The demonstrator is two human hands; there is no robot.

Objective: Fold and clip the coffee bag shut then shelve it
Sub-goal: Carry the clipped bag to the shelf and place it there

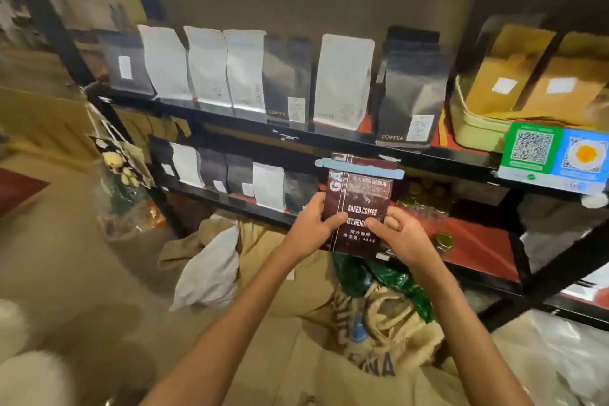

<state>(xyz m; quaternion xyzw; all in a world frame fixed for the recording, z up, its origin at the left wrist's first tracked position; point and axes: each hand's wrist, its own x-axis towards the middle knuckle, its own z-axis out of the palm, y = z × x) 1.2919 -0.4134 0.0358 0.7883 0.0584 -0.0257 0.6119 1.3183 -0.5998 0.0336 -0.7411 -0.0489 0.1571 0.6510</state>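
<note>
I hold a dark brown coffee bag (361, 196) upright in front of a black shelf unit (329, 138). White print on it reads "BAKED COFFEE". Its top is folded over, and a long pale blue clip (359, 168) runs across the fold. My left hand (314, 224) grips the bag's lower left edge with the thumb on the front. My right hand (400, 234) grips the lower right side. The bag hangs level with the lower shelf (478, 241), in the gap between the packets and the jars.
The upper shelf carries a row of white, silver and black coffee bags (342, 82) and a yellow-green bin (474, 128) of kraft bags. The lower shelf has smaller packets (230, 171) and glass jars (425, 201). Burlap sacks (372, 333) lie below. QR code signs (553, 155) hang at right.
</note>
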